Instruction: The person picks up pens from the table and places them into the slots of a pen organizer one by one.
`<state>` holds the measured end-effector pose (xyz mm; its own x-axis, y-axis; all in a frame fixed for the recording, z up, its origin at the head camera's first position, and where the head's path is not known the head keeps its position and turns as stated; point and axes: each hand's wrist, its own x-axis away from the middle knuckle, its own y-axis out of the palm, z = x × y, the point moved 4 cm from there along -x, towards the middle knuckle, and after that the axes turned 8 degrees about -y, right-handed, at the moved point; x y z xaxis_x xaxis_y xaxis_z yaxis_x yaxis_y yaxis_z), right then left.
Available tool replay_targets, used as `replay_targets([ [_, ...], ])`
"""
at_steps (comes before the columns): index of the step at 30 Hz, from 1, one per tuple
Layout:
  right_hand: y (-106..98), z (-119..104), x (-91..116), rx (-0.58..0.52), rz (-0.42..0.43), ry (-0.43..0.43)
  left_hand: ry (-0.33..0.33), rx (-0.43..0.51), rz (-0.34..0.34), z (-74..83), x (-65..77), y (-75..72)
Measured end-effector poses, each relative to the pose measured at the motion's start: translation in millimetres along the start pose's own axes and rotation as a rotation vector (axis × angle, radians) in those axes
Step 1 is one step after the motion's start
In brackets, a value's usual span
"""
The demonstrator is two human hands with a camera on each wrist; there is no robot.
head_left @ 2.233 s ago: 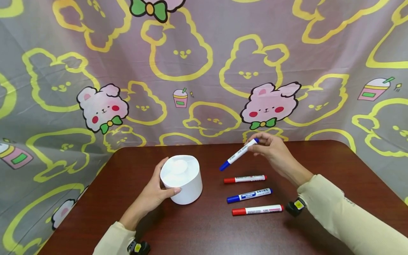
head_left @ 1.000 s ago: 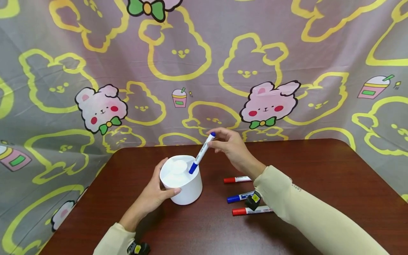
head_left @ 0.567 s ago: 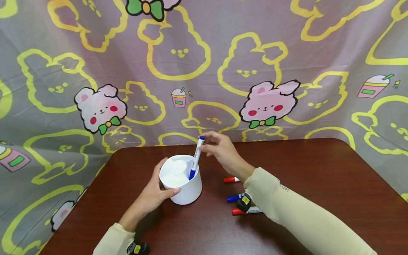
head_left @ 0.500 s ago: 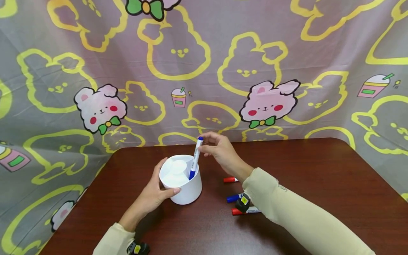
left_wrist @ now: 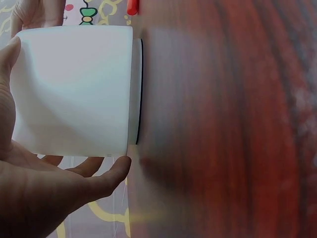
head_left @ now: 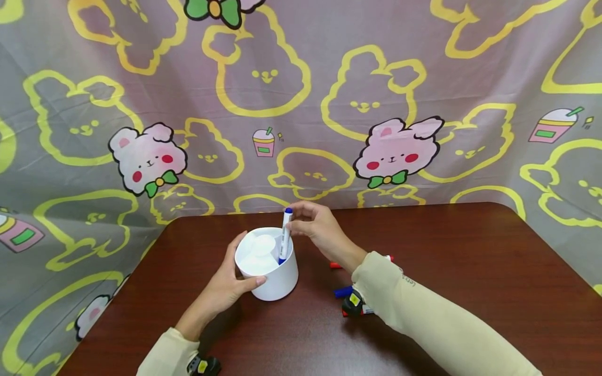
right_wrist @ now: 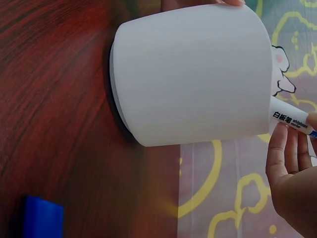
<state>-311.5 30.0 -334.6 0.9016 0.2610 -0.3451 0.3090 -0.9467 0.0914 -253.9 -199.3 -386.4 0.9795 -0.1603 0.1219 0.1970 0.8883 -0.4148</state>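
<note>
A white round holder with inner dividers (head_left: 277,284) stands on the table. My left hand (head_left: 228,284) grips its left side, thumb at the front; in the left wrist view several fingers wrap round the holder's wall (left_wrist: 74,94). With thumb and fingers my right hand (head_left: 320,230) pinches a blue-ended whiteboard marker (head_left: 285,237) near its top. The marker is nearly upright, its lower end inside the holder's right compartment, and the holder's wall hides its tip. In the right wrist view part of the marker (right_wrist: 290,116) shows between the rim and the fingers.
On the brown table (head_left: 447,250), right of the holder, lie a red marker (head_left: 336,265), a blue marker (head_left: 343,292) and another red marker (head_left: 368,310). My right forearm and wrist camera (head_left: 352,302) partly cover them. A patterned curtain (head_left: 301,104) hangs behind the table.
My right hand has brought the blue marker leftward from above the other markers, tilted it upright and lowered it into the holder. My left hand keeps its grip on the holder.
</note>
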Motion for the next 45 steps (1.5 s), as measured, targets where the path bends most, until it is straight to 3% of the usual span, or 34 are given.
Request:
replay_targets([
  [13, 3, 8, 1, 0.038, 0.002, 0.003, 0.019, 0.005, 0.000, -0.6, -0.5, 0.1],
  [27, 5, 16, 5, 0.192, 0.014, 0.047, 0.016, -0.003, 0.005, -0.6, -0.1, 0.7],
  [45, 3, 13, 6, 0.206, 0.004, 0.045, 0.001, -0.001, 0.005, -3.4, -2.4, 1.4],
])
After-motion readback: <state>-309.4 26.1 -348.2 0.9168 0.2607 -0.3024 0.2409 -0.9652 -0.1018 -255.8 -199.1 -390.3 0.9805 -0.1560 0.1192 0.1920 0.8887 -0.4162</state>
